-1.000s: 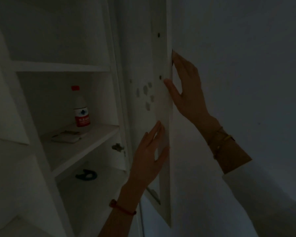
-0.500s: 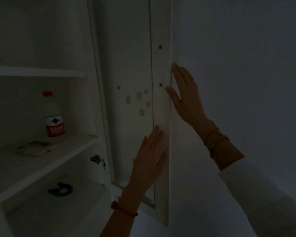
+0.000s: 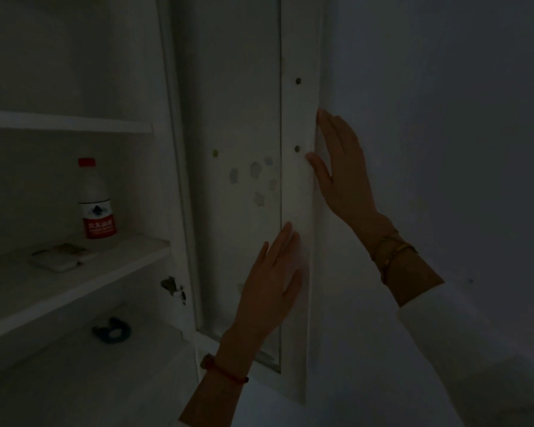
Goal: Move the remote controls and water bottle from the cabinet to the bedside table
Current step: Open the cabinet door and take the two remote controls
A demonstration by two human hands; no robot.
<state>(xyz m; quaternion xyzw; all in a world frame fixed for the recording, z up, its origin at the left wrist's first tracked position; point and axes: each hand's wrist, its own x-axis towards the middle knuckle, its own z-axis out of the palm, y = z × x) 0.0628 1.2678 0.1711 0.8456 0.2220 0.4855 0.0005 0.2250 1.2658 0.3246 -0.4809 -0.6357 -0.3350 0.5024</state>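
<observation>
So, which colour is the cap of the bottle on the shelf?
Red. The bottle cap shows best, though dimly, in the head view.

The left hand [image 3: 269, 291] is flat with its fingers straight and spread, pointing up. The right hand [image 3: 342, 174], above it, is likewise flat with extended fingers.

Room dim, colours dull. Cabinet [image 3: 74, 121] white, shelves white. Cabinet door [image 3: 247, 118] white with pale grey blotches and small dark dots. Water bottle [image 3: 95, 201] on left: red cap, clear cloudy body, red and white label with dark blue mark. Remote controls [image 3: 59, 257] white with darker patch. Dark blue ring [image 3: 111, 329] on lower shelf. Left wrist: red bracelet [image 3: 225, 372]. Right wrist: gold bangles [image 3: 392, 251], white sleeve [image 3: 475, 349]. Wall [image 3: 444, 118] on right grey-blue.
</observation>
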